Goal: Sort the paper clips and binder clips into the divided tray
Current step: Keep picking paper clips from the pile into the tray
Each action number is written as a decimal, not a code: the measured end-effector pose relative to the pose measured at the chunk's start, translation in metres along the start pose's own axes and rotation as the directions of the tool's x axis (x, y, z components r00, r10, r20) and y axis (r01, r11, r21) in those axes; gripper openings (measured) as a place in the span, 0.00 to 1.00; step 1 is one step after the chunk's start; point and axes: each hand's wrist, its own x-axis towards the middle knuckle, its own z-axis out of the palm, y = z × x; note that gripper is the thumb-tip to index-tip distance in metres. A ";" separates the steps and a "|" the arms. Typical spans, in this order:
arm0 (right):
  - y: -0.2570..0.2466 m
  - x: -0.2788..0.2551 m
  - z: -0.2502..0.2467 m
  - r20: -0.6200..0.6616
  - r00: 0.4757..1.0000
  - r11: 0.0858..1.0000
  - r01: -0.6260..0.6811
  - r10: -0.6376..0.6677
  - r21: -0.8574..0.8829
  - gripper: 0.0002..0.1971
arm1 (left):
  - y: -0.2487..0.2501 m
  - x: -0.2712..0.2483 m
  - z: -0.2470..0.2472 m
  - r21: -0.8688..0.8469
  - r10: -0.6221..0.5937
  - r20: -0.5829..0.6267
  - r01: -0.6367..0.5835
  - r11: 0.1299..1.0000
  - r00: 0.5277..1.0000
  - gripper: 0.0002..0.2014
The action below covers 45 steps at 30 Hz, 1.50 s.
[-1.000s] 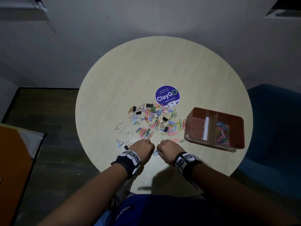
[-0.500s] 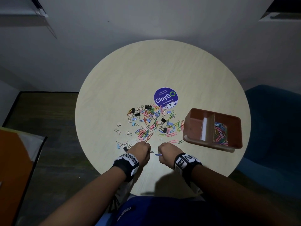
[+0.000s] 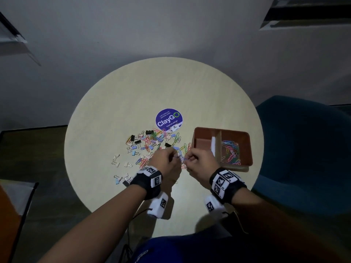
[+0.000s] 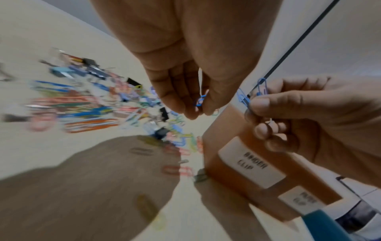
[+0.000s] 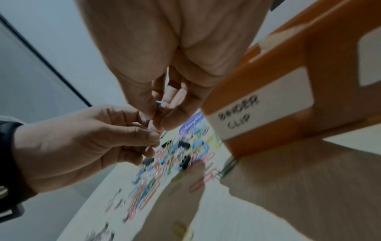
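My left hand [image 3: 175,157] and right hand [image 3: 187,159] meet above the near edge of the clip pile [image 3: 152,141], a mix of coloured paper clips and binder clips. The left hand [image 4: 198,110] pinches a blue paper clip [image 4: 200,101]. Facing it, the right hand [image 4: 250,104] pinches blue paper clips [image 4: 245,97]. Just right of the hands stands the orange divided tray [image 3: 235,166]. Its right compartment holds several coloured paper clips [image 3: 230,151]. Nothing shows in the left one, which is labelled BINDER CLIP [image 4: 251,164].
The round beige table [image 3: 171,88] carries a purple ClayGo sticker [image 3: 169,119] behind the pile. Loose silver binder clips [image 3: 115,160] lie to the left. A blue chair [image 3: 303,149] stands right of the table, and an orange object [image 3: 7,215] sits at the lower left.
Both hands rose from the table's near edge and moved forward and right, toward the tray, with blue paper clips pinched between them.
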 end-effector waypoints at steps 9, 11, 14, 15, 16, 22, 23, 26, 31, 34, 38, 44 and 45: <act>0.014 -0.006 -0.091 -0.334 0.943 0.999 -0.015 0.005 -0.029 0.04 | 0.100 0.038 0.027 0.019 0.152 -0.055 -0.151 0.988 0.987 0.07; 0.025 -0.006 -0.107 -0.373 0.927 0.996 -0.068 0.039 -0.065 0.03 | 0.115 0.044 0.035 0.055 0.172 -0.023 -0.170 0.984 0.985 0.07; 0.037 -0.008 -0.124 -0.404 0.913 0.986 -0.114 0.056 -0.120 0.03 | 0.132 0.052 0.047 0.085 0.183 0.014 -0.184 0.979 0.983 0.07; 0.040 -0.009 -0.128 -0.403 0.914 0.982 -0.124 0.057 -0.142 0.03 | 0.137 0.054 0.050 0.083 0.179 0.034 -0.181 0.980 0.983 0.07; 0.042 -0.009 -0.132 -0.399 0.915 0.980 -0.130 0.060 -0.151 0.04 | 0.141 0.056 0.052 0.077 0.175 0.051 -0.178 0.981 0.983 0.08; 0.049 -0.009 -0.141 -0.415 0.909 0.978 -0.132 0.053 -0.164 0.05 | 0.149 0.059 0.058 0.106 0.180 0.064 -0.186 0.977 0.982 0.11; 0.049 -0.010 -0.141 -0.413 0.910 0.978 -0.127 0.049 -0.164 0.05 | 0.149 0.059 0.058 0.103 0.177 0.056 -0.182 0.978 0.983 0.10; 0.048 -0.012 -0.136 -0.385 0.922 0.979 -0.102 0.027 -0.176 0.04 | 0.145 0.056 0.054 0.074 0.169 0.024 -0.170 0.983 0.985 0.07; 0.043 -0.009 -0.109 -0.282 0.959 0.987 -0.021 -0.024 -0.157 0.05 | 0.115 0.037 0.043 0.094 0.160 -0.048 -0.155 0.983 0.986 0.06; 0.030 -0.011 -0.085 -0.205 0.976 0.989 0.038 -0.068 -0.146 0.06 | 0.081 0.023 0.032 0.061 0.093 -0.079 -0.088 0.994 0.993 0.06; 0.014 -0.008 -0.048 -0.052 0.990 0.989 0.124 -0.128 -0.076 0.07 | 0.032 0.003 0.011 0.031 -0.015 -0.126 0.019 0.999 0.992 0.07; -0.005 -0.008 0.009 0.160 0.975 0.977 0.176 -0.156 -0.121 0.07 | -0.050 -0.024 -0.020 0.095 -0.235 -0.109 0.246 0.965 0.966 0.06; -0.007 -0.008 0.017 0.195 0.969 0.969 0.185 -0.152 -0.164 0.07 | -0.061 -0.027 -0.025 0.105 -0.262 -0.111 0.273 0.956 0.959 0.06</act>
